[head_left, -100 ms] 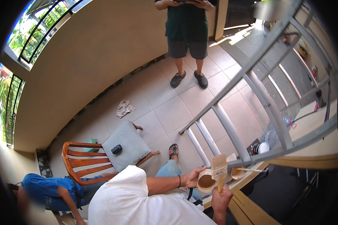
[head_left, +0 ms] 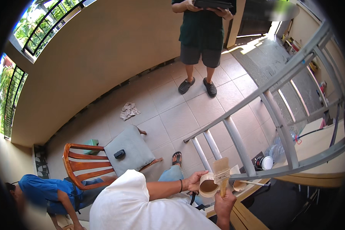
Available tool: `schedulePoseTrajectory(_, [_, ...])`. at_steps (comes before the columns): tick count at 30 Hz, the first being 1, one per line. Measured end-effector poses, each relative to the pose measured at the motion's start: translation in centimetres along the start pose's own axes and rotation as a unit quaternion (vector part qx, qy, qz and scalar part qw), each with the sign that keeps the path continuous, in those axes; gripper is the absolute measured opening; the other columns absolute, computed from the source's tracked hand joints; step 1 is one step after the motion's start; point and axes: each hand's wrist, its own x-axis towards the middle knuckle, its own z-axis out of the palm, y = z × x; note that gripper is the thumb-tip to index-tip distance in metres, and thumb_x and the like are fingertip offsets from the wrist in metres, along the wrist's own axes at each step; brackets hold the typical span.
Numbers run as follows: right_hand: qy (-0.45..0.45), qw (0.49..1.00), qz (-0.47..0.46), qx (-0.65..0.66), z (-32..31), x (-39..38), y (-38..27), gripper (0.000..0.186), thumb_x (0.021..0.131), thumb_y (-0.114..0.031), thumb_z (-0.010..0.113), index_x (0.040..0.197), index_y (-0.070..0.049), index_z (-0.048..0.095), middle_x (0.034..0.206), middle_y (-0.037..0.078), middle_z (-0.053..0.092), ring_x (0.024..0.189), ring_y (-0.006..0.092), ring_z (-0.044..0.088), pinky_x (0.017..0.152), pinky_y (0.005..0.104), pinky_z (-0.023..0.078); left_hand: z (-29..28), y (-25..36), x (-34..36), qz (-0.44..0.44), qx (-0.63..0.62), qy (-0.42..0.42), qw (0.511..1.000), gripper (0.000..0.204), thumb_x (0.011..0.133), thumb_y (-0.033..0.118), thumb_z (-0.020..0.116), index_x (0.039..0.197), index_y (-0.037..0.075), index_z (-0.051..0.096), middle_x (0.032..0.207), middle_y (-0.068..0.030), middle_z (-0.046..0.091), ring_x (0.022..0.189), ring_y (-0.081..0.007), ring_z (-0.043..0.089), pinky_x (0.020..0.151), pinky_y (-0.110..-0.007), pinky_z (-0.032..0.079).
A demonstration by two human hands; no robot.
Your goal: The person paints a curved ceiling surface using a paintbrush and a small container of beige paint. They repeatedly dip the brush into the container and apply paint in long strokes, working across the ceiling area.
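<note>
My left hand (head_left: 194, 181), a dark band on its wrist, is closed around the side of a small pale tub (head_left: 207, 192) with brownish liquid inside. Just right of it, my right hand (head_left: 225, 204) grips a wide flat paintbrush (head_left: 221, 174) by its wooden handle. The brush stands bristles up at the tub's right rim; whether it touches the rim I cannot tell. Its bristles look pale beige. Behind the brush, a second small container (head_left: 239, 185) holds a thin pale stick (head_left: 257, 183).
An aluminium ladder (head_left: 239, 147) slants across the right side. A white-lidded tub (head_left: 265, 163) stands by its rungs. To the left are a wooden chair (head_left: 89, 168) with a grey cushion, a bending person in blue (head_left: 46, 190), and a crumpled cloth (head_left: 129, 111). Another person (head_left: 201, 38) stands ahead holding a dark tablet-like object.
The whole view has tilted a little, so the standing person and ladder sit lower in the picture. Both hands keep their holds on the tub and the brush.
</note>
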Motion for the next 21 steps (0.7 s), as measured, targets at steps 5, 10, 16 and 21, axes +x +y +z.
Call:
schedulePoseTrajectory(5, [-0.139,0.983,-0.103,0.067,5.5,8.2,-10.9,0.019,0.095,-0.009,0.077,0.107,0.006,0.076,0.077,0.011,0.073,0.07,0.0162,0.067,0.066,0.0361,0.055,5.1,12.0,-5.0,0.131,0.034,0.021,0.99,0.054,0.105,0.038,0.063,0.143,0.0,0.063,0.138,-0.0234,0.071,0.125,-0.0351,0.072,0.115,-0.053,0.054])
schedulePoseTrajectory(10, [-0.248,0.942,-0.195,0.111,10.7,16.2,-19.1,0.027,0.103,-0.005,0.066,0.126,0.007,0.07,0.074,0.002,0.063,0.062,0.0086,0.051,0.058,0.0293,0.045,10.0,22.0,-14.6,0.24,0.058,-0.023,0.969,0.058,0.101,0.044,0.062,0.145,0.006,0.059,0.134,-0.0284,0.07,0.118,-0.0427,0.074,0.098,-0.06,0.063])
schedulePoseTrajectory(16, [-0.227,0.922,-0.283,0.134,18.7,21.5,-29.1,0.031,0.104,-0.001,0.062,0.134,0.005,0.067,0.081,-0.001,0.06,0.065,0.0064,0.051,0.057,0.024,0.043,12.4,27.5,-23.4,0.429,0.05,-0.083,0.898,0.067,0.102,0.053,0.06,0.153,0.011,0.053,0.149,-0.0245,0.059,0.121,-0.0481,0.069,0.092,-0.057,0.067])
schedulePoseTrajectory(21, [-0.426,0.846,-0.155,0.282,24.8,28.8,-33.4,0.048,0.098,0.005,0.069,0.144,0.004,0.06,0.093,0.006,0.064,0.072,0.0095,0.062,0.066,0.0237,0.053,16.1,30.4,-26.3,0.539,-0.01,-0.084,0.838,0.069,0.101,0.055,0.064,0.153,0.011,0.052,0.149,-0.0214,0.059,0.121,-0.0463,0.069,0.091,-0.055,0.069])
